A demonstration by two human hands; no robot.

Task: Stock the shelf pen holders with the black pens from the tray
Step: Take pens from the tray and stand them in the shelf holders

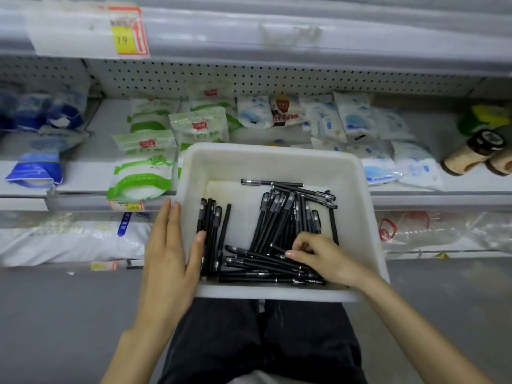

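Observation:
A white plastic tray [357, 217] rests on my lap and holds several loose black pens [279, 220] in a few piles. My left hand [169, 250] lies flat against the tray's left wall with straight fingers, its thumb hooked over the rim beside a bundle of pens [210, 217]. My right hand [324, 256] is inside the tray at the lower right, its fingers curled down onto the pile and pinching pens there. No pen holders are in view.
Behind the tray a grey shelf [415, 200] carries green-and-white bags [144, 173], blue-and-white bags [357, 117] and brown shaker jars [471, 153]. A lower shelf holds large white sacks [72, 239]. A yellow price tag [127, 34] hangs on the upper shelf edge.

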